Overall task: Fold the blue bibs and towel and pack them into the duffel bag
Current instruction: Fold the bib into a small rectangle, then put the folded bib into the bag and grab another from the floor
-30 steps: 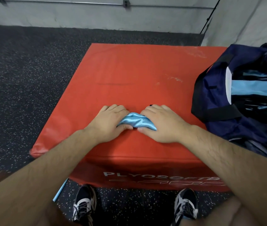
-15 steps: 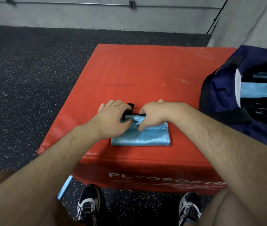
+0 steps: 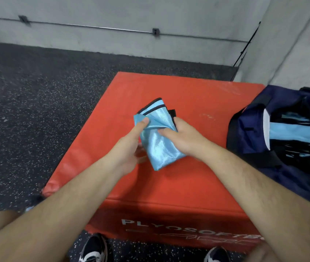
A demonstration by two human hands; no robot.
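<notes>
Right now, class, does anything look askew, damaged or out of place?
The blue bib gripped by the left hand and right hand is askew: its top layer bunches diagonally. Pale scuffs mark the red box near the duffel bag.

grey wall (image 3: 112,12), speckled black floor (image 3: 27,101); red plyo box (image 3: 169,186)

SUPPORT SURFACES

The red padded plyo box (image 3: 169,186) stands on a black speckled rubber floor (image 3: 37,110). Its near side face bears white lettering reading "PLYOSOFTB", cut off at the right. A navy duffel bag (image 3: 248,129) rests on the right part of the box top, mouth open. Two black-and-white shoes (image 3: 93,250) stand on the floor just beside the box's near face.
</notes>
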